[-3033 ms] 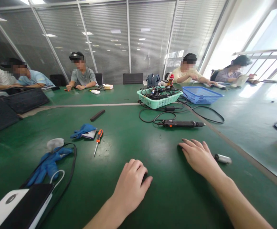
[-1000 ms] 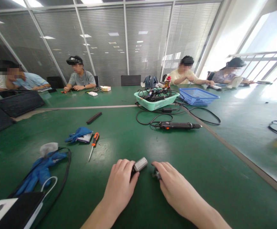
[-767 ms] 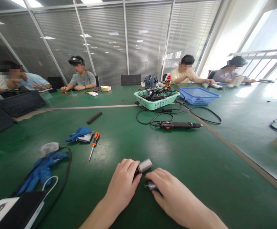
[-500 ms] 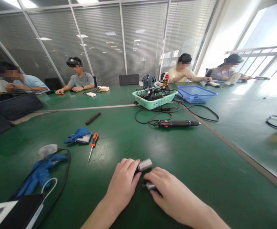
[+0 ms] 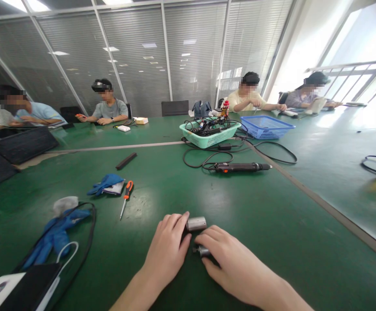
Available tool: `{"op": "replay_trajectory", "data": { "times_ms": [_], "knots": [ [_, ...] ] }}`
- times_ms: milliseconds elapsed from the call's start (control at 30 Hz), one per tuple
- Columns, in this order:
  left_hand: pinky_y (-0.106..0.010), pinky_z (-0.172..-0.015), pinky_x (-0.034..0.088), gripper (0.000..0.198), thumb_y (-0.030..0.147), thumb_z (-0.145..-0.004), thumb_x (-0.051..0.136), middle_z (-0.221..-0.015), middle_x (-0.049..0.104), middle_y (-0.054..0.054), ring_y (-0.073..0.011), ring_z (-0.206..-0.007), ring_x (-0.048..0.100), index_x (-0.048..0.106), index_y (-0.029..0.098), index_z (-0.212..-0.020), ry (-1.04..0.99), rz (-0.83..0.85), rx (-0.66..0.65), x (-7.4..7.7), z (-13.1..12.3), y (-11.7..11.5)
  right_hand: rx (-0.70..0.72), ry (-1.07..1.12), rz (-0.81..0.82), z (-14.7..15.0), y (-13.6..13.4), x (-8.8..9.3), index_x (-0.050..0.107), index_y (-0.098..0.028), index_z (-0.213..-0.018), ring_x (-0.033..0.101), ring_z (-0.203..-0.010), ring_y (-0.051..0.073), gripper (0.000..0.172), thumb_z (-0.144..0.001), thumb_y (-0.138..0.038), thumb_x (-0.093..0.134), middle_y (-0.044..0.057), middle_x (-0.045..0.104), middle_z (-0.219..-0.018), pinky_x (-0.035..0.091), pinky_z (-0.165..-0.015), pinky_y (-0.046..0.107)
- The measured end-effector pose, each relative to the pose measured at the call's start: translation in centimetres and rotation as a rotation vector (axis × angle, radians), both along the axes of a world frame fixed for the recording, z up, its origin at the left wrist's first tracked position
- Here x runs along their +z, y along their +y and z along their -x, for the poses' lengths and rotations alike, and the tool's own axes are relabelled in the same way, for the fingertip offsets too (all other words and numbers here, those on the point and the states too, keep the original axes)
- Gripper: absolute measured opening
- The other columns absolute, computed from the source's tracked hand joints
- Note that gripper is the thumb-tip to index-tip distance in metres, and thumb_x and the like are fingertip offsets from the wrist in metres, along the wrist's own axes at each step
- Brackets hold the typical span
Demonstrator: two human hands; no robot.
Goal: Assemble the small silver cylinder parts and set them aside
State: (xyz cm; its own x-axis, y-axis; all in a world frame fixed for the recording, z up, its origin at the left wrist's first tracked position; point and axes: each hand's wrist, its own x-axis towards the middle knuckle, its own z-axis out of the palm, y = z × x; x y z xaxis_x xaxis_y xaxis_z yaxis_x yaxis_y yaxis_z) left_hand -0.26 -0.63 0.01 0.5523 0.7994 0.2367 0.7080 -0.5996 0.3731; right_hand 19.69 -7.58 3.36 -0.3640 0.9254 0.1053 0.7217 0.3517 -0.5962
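Note:
My left hand (image 5: 168, 250) rests on the green table (image 5: 272, 224) with its fingers curled round the near end of a small silver metal cylinder (image 5: 196, 223), which sticks out to the right of the fingertips. Close beside it, my right hand (image 5: 230, 263) lies with fingers bent over a smaller dark metal part (image 5: 202, 251), whose tip shows under the fingertips. The two hands nearly touch, and the two parts lie a short way apart.
An orange-handled screwdriver (image 5: 125, 200) and blue gloves (image 5: 106, 183) lie to the left. A black corded electric screwdriver (image 5: 240, 167) lies farther back, then a green basket (image 5: 209, 131) and a blue basket (image 5: 266, 127). A cable (image 5: 87, 246) and devices are near left. Several people sit around.
Three seconds ago both hands lay on the table, the cylinder right of my right hand. Now my left hand grips it and my right holds a small dark part, drawn closer together.

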Motion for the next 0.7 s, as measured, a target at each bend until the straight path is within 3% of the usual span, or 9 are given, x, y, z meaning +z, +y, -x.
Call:
{"op": "replay_trajectory", "data": {
  "times_ms": [233,333,433,567,700],
  "knots": [
    [-0.047,-0.104,0.048,0.047,0.019,-0.097,0.055,-0.13,0.06,-0.01,-0.0288,-0.12,0.055,0.049,0.021,-0.144,-0.077,-0.038,0.006,-0.3,0.3,0.0,-0.004,-0.006,0.008,-0.2,0.0,0.1,0.065,-0.023,-0.117,0.058,-0.107,0.023,0.031,-0.091,-0.008,0.057,0.004,0.065,-0.113,0.048,-0.098,0.038],
    [-0.045,-0.101,0.049,0.033,0.017,-0.097,0.051,-0.12,0.062,-0.01,-0.0279,-0.115,0.057,0.056,0.02,-0.13,-0.14,-0.078,-0.001,0.3,0.5,-0.1,-0.004,-0.02,0.007,-0.4,0.1,0.1,0.065,-0.022,-0.118,0.058,-0.107,0.024,0.031,-0.092,-0.008,0.057,0.005,0.065,-0.113,0.048,-0.096,0.039],
    [-0.041,-0.087,0.052,0.019,0.017,-0.098,0.047,-0.103,0.063,-0.008,-0.0259,-0.099,0.061,0.06,0.02,-0.111,-0.134,-0.063,-0.035,0.9,0.4,-0.5,-0.003,-0.032,0.002,-0.7,0.1,-0.1,0.065,-0.021,-0.118,0.058,-0.107,0.025,0.03,-0.093,-0.008,0.056,0.006,0.065,-0.114,0.048,-0.096,0.04],
    [-0.036,-0.074,0.049,0.015,0.016,-0.095,0.047,-0.091,0.062,-0.006,-0.0235,-0.086,0.061,0.061,0.021,-0.094,-0.061,-0.004,-0.135,1.2,0.1,-1.3,-0.008,-0.032,0.002,-0.8,0.2,-0.2,0.065,-0.021,-0.116,0.057,-0.108,0.025,0.029,-0.092,-0.006,0.056,0.006,0.065,-0.114,0.047,-0.098,0.04],
    [-0.037,-0.075,0.049,0.011,0.016,-0.091,0.051,-0.09,0.063,-0.006,-0.0242,-0.086,0.061,0.06,0.021,-0.088,-0.011,0.037,-0.191,1.0,-0.3,-1.6,-0.013,-0.034,0.0,-0.9,0.1,-0.2,0.065,-0.021,-0.115,0.057,-0.107,0.025,0.03,-0.091,-0.006,0.056,0.005,0.065,-0.113,0.047,-0.097,0.04]
  ]
}}
